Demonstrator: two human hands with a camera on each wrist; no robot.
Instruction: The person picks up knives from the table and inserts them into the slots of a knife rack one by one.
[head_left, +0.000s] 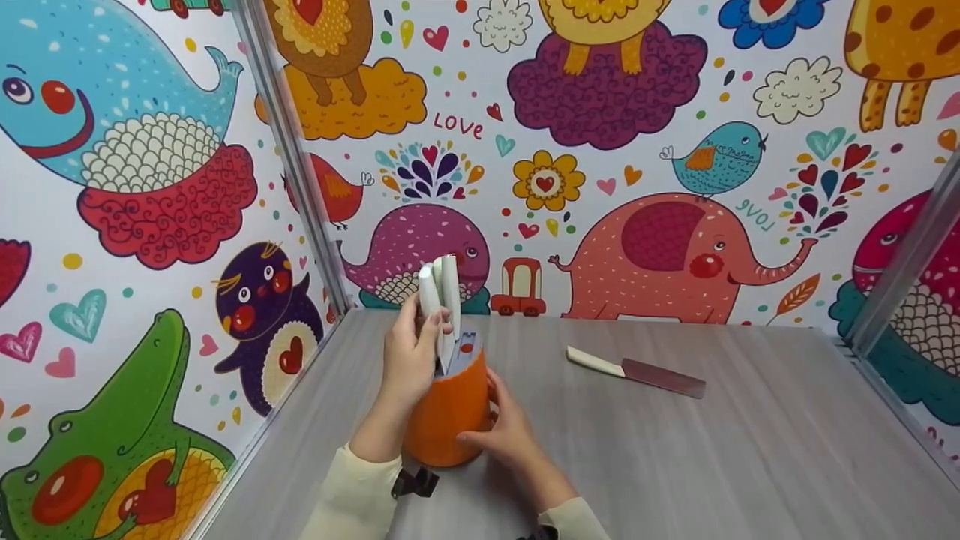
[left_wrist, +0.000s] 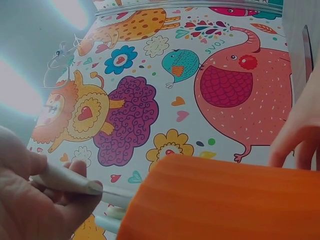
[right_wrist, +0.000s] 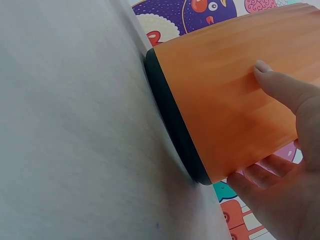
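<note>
An orange knife block (head_left: 448, 416) with a dark base stands upright on the table, slotted on its grey slanted top. My left hand (head_left: 407, 352) grips the pale handle (head_left: 429, 291) of a knife, whose narrow blade runs down to the block's top. In the left wrist view, the fingers (left_wrist: 82, 200) wrap that handle and a bit of metal blade shows beyond it. Other pale-handled knives (head_left: 450, 289) stand in the slots just behind. Around the block's right side, my right hand (head_left: 514, 431) holds it, thumb in front and fingers behind.
A cleaver (head_left: 664, 377) with a cream handle lies flat on the grey table (head_left: 750, 450), right of the block. Cartoon-printed panels (head_left: 637, 165) with metal frame posts (head_left: 289, 150) enclose the table at the back and sides.
</note>
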